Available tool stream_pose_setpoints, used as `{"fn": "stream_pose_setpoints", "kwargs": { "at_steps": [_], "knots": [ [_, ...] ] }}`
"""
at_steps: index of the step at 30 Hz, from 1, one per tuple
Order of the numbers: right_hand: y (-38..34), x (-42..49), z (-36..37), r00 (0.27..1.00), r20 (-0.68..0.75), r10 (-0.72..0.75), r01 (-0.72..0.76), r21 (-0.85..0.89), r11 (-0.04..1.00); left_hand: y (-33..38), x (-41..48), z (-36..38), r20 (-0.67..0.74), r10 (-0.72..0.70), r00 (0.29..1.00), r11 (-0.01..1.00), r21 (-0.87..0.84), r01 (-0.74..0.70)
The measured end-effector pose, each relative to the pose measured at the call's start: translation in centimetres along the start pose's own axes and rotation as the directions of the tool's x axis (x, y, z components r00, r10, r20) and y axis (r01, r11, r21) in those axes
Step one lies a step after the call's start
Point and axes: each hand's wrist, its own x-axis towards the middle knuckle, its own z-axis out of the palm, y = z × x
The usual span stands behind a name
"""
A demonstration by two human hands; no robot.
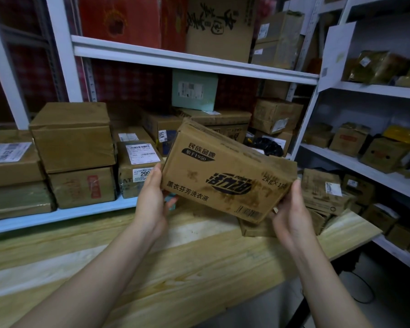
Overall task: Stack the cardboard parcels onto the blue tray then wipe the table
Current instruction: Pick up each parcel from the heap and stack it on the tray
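Note:
A brown cardboard parcel (pixel 225 171) with black printed lettering hangs tilted above the wooden table (pixel 133 268), its right end lower. My left hand (pixel 152 197) grips its left end and my right hand (pixel 291 209) grips its lower right corner. Under the parcel's right end another cardboard parcel (pixel 251 227) lies on the table, mostly hidden. A small bit of blue (pixel 171 202) shows beside my left hand, below the parcel; I cannot tell if it is the tray.
White metal shelves (pixel 187 59) full of cardboard boxes stand behind the table. A second shelf unit (pixel 365 166) with small boxes runs along the right. More parcels (pixel 322 190) sit at the table's far right corner. The floor shows past the table's right edge.

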Motion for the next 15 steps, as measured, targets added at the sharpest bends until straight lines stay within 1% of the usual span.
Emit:
{"fn": "stream_pose_setpoints", "kwargs": {
  "at_steps": [3, 5, 9, 15],
  "knots": [
    [-0.02, 0.16, 0.27, 1.000, -0.028, 0.010, -0.010, 0.011, 1.000, -0.25, 0.60, -0.43, 0.001, 0.031, 1.000, 0.997, 0.069, -0.031],
    [0.00, 0.23, 0.36, 0.999, -0.028, 0.015, -0.015, 0.005, 1.000, -0.32, 0.64, -0.40, -0.017, 0.041, 0.999, 0.996, 0.083, -0.040],
    [0.23, 0.26, 0.45, 0.999, -0.019, 0.032, -0.032, -0.008, 0.999, -0.27, 0.33, -0.28, -0.032, 0.042, 0.999, 0.997, 0.060, -0.040],
    [0.72, 0.58, 0.06, 0.995, -0.048, 0.085, -0.086, 0.002, 0.996, 0.22, 0.13, -0.44, 0.000, 0.050, 0.999, 0.999, -0.010, -0.050]
  ]
}}
